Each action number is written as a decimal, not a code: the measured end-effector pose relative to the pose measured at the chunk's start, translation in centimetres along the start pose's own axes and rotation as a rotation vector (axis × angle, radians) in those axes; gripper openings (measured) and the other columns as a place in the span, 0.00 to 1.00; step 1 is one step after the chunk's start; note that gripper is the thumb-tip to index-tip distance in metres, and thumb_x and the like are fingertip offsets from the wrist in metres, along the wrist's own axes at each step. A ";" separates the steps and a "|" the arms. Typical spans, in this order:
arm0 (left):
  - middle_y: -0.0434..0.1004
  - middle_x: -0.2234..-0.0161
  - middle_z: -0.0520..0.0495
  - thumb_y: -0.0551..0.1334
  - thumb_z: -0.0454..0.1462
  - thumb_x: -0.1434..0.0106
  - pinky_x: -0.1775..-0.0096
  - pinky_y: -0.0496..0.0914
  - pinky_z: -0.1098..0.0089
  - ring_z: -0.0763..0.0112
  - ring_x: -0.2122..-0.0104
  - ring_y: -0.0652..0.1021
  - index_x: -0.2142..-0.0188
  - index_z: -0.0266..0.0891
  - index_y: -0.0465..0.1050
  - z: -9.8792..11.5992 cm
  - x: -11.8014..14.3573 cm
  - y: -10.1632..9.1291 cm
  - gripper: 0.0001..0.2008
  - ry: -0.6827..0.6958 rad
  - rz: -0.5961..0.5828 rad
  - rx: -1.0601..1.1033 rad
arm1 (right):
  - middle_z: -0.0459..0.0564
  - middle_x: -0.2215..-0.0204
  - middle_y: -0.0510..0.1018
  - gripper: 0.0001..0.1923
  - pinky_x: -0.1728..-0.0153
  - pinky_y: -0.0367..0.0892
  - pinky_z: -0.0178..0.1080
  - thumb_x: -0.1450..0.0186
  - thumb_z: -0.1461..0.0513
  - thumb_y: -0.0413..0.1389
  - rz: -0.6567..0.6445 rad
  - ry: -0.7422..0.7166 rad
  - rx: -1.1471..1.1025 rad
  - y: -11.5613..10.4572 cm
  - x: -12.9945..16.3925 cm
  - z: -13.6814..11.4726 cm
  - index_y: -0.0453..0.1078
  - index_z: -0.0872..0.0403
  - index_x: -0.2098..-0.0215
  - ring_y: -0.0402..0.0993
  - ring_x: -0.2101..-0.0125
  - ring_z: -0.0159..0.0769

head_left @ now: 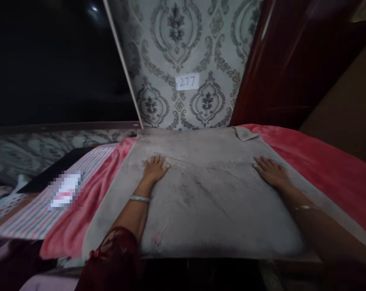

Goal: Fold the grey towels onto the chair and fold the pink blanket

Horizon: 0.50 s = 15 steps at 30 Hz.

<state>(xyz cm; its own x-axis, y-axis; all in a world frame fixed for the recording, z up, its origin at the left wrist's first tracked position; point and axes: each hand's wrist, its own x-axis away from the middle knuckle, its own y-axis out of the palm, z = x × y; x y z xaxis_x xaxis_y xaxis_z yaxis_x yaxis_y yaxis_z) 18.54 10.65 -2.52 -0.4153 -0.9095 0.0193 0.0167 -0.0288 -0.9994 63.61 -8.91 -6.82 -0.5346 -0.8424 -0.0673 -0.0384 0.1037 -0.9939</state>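
A grey plush towel (207, 194) lies spread flat over a pink-red blanket (322, 161). My left hand (155, 167) rests palm down on the towel's far left part, fingers apart, a silver bangle on the wrist. My right hand (270, 169) presses flat on the towel's far right part, a thin bracelet on that wrist. Neither hand holds anything. The towel's far right corner (246, 132) is folded over.
A striped cloth (46, 210) with a blurred white item (66, 190) lies at the left. Patterned wallpaper with a "277" label (187, 81) rises behind. A dark red wooden panel (286, 60) stands at the right, a dark screen (55, 60) at the left.
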 end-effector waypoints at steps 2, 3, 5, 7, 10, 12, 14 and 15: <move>0.48 0.27 0.41 0.46 0.51 0.27 0.33 0.48 0.42 0.51 0.28 0.51 0.29 0.44 0.54 -1.5 0.8 0.0 0.31 -0.004 0.008 -0.010 | 0.54 0.28 0.52 0.36 0.34 0.51 0.61 0.27 0.48 0.30 -0.007 0.001 -0.026 0.1 0.7 0.5 0.51 0.50 0.27 0.48 0.30 0.52; 0.48 0.27 0.41 0.46 0.51 0.27 0.33 0.48 0.43 0.53 0.28 0.52 0.29 0.45 0.55 -2.4 1.3 -0.1 0.30 -0.008 0.013 -0.015 | 0.55 0.27 0.50 0.37 0.34 0.50 0.61 0.28 0.47 0.29 -0.015 0.005 -0.038 0.3 0.9 0.7 0.50 0.52 0.27 0.47 0.29 0.52; 0.49 0.27 0.42 0.46 0.50 0.27 0.33 0.49 0.46 0.55 0.29 0.53 0.30 0.46 0.55 -4.4 2.5 -0.2 0.30 -0.034 0.023 -0.024 | 0.54 0.27 0.48 0.38 0.33 0.48 0.60 0.28 0.47 0.27 -0.021 0.015 -0.053 0.6 1.0 0.9 0.49 0.53 0.26 0.46 0.29 0.52; 0.51 0.28 0.41 0.46 0.50 0.27 0.33 0.50 0.44 0.54 0.29 0.55 0.30 0.44 0.55 -6.6 3.9 -0.4 0.30 -0.077 0.037 -0.034 | 0.54 0.27 0.48 0.38 0.33 0.47 0.60 0.29 0.47 0.27 -0.013 0.024 -0.056 0.8 1.0 0.9 0.49 0.52 0.26 0.46 0.29 0.53; 0.52 0.28 0.39 0.46 0.48 0.27 0.34 0.47 0.37 0.49 0.29 0.54 0.30 0.42 0.56 -9.6 6.0 -0.7 0.30 -0.139 0.058 -0.052 | 0.54 0.27 0.49 0.39 0.34 0.47 0.60 0.30 0.47 0.27 0.017 0.017 -0.067 1.0 1.0 0.8 0.50 0.52 0.27 0.46 0.30 0.53; 0.54 0.29 0.38 0.45 0.47 0.27 0.35 0.43 0.33 0.46 0.29 0.53 0.31 0.41 0.58 -11.0 7.1 -0.9 0.29 -0.191 0.087 -0.081 | 0.55 0.27 0.50 0.39 0.34 0.47 0.60 0.30 0.46 0.27 0.029 0.011 -0.077 0.9 1.1 0.8 0.51 0.52 0.27 0.47 0.30 0.53; 0.56 0.29 0.38 0.46 0.46 0.27 0.35 0.41 0.31 0.44 0.29 0.51 0.32 0.41 0.60 -11.5 8.0 -0.9 0.28 -0.237 0.141 -0.120 | 0.56 0.28 0.52 0.39 0.35 0.48 0.61 0.30 0.46 0.27 0.033 0.004 -0.077 0.7 1.3 0.8 0.52 0.53 0.28 0.48 0.30 0.54; 0.56 0.29 0.38 0.47 0.45 0.27 0.35 0.42 0.31 0.44 0.29 0.51 0.32 0.41 0.61 -11.5 8.4 -0.8 0.28 -0.231 0.170 -0.136 | 0.57 0.28 0.52 0.40 0.35 0.49 0.61 0.30 0.46 0.27 0.032 0.000 -0.075 0.6 1.5 0.8 0.52 0.54 0.28 0.48 0.30 0.54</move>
<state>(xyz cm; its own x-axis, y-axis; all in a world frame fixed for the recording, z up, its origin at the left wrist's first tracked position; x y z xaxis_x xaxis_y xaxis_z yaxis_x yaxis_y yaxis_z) 4.61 7.83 -1.86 -0.1988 -0.9671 -0.1585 -0.0597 0.1733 -0.9830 63.50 -10.52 -7.58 -0.5364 -0.8381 -0.0988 -0.0844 0.1697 -0.9819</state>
